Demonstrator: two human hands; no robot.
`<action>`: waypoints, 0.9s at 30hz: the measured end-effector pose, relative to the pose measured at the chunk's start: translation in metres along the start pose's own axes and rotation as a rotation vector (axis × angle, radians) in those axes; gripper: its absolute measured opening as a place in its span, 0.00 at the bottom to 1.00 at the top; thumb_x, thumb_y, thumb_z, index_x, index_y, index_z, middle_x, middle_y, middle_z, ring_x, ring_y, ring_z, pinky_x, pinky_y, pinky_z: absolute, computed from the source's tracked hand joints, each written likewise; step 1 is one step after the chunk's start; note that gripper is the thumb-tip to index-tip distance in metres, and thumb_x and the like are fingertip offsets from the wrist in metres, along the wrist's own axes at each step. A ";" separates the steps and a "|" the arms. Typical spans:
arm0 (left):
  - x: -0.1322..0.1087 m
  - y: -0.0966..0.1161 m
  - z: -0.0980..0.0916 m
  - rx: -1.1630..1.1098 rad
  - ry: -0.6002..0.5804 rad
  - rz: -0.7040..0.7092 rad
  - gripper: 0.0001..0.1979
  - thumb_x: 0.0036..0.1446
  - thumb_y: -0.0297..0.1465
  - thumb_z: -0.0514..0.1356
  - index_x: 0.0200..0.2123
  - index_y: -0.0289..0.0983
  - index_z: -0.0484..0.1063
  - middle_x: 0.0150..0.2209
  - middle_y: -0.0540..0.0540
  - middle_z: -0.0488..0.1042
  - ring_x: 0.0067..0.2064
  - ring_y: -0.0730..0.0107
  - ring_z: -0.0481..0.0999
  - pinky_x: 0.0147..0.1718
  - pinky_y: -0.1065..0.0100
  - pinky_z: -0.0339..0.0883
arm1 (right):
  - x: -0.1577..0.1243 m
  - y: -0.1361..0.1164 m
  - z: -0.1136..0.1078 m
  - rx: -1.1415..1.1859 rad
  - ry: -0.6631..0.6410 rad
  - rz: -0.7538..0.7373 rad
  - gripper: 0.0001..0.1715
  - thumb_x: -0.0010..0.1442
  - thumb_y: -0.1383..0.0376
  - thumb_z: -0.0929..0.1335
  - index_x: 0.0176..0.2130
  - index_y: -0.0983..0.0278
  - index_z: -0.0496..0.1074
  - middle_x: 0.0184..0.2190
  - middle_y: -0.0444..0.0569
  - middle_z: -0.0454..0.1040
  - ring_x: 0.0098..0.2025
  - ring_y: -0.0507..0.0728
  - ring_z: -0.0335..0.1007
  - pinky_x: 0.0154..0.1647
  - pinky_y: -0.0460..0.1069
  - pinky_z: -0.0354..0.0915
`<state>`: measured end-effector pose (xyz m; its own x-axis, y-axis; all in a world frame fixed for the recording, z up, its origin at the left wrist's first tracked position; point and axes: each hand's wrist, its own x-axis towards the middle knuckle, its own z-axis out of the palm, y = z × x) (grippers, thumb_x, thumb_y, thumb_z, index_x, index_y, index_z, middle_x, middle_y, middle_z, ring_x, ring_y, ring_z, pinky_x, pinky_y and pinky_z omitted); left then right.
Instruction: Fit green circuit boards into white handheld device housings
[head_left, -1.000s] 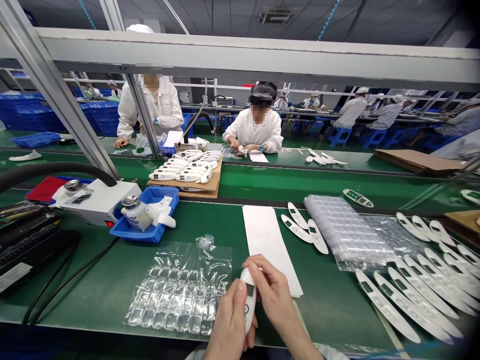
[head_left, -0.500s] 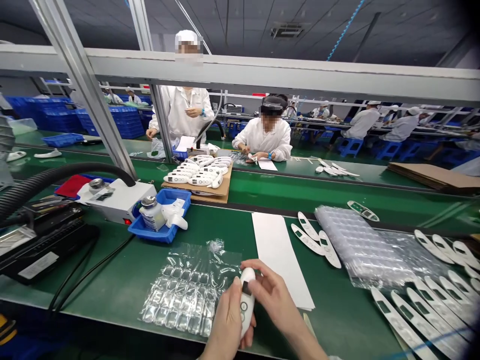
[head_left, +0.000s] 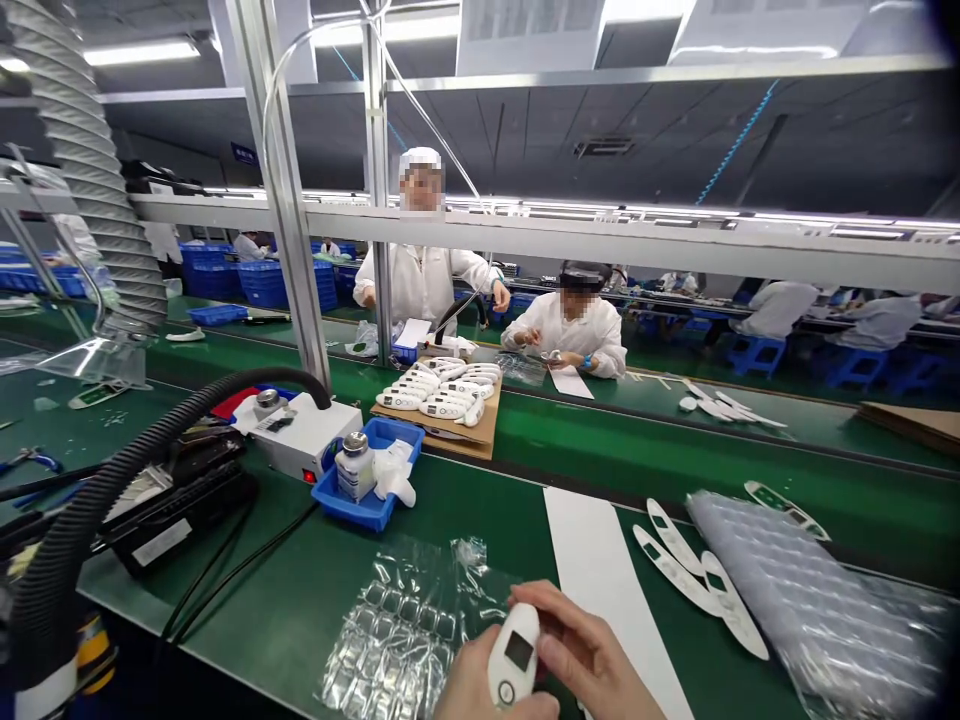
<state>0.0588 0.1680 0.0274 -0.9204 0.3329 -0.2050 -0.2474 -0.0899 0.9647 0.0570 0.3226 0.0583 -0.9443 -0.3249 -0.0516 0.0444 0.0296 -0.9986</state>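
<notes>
White oval plastic device with dark screen held above green worktop, clamped in left hand's grip; right hand set at its edge, closure undetermined. Casing apparently assembled; device not yet set down. Similar white devices stacked; slim white shells seemingly left unassembled.

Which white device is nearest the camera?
The white device held in the left hand, with the right hand at its upper end; the piled ones sit on cardboard farther back.

Left hand: yours is bare, right down to the view's lower edge
Right hand: bare too, your fingers slender (your forearms fall outside the picture)
</notes>
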 end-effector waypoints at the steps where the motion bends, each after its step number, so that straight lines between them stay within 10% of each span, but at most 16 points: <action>1: 0.001 0.004 -0.002 -0.003 -0.023 0.020 0.24 0.33 0.41 0.70 0.33 0.33 0.73 0.24 0.51 0.67 0.26 0.79 0.63 0.31 0.74 0.60 | 0.002 -0.002 0.001 -0.008 -0.030 -0.011 0.25 0.59 0.49 0.66 0.52 0.55 0.72 0.54 0.52 0.64 0.48 0.60 0.65 0.46 0.49 0.64; 8: -0.005 0.024 -0.034 0.016 0.153 -0.090 0.19 0.38 0.38 0.68 0.29 0.35 0.65 0.18 0.58 0.59 0.19 0.85 0.56 0.20 0.77 0.51 | 0.051 0.005 -0.008 -0.095 0.043 -0.113 0.23 0.57 0.52 0.69 0.47 0.62 0.74 0.45 0.53 0.73 0.44 0.59 0.69 0.49 0.52 0.64; 18: 0.003 0.032 -0.069 -0.156 0.349 -0.066 0.30 0.32 0.51 0.69 0.30 0.35 0.63 0.14 0.56 0.63 0.17 0.82 0.59 0.18 0.77 0.56 | 0.248 0.016 -0.074 -0.011 0.568 0.114 0.12 0.62 0.67 0.67 0.46 0.69 0.69 0.43 0.50 0.72 0.41 0.53 0.71 0.43 0.52 0.69; 27: 0.011 0.075 -0.111 -0.177 0.545 0.059 0.29 0.32 0.49 0.70 0.31 0.34 0.66 0.16 0.54 0.65 0.21 0.79 0.63 0.21 0.75 0.62 | 0.319 0.021 -0.075 0.137 0.437 0.271 0.13 0.65 0.62 0.65 0.46 0.68 0.69 0.41 0.50 0.72 0.38 0.52 0.71 0.38 0.50 0.71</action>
<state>-0.0034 0.0606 0.0787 -0.9455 -0.2051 -0.2529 -0.1950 -0.2653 0.9442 -0.2680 0.2902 0.0215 -0.9397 0.1023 -0.3264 0.3199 -0.0750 -0.9445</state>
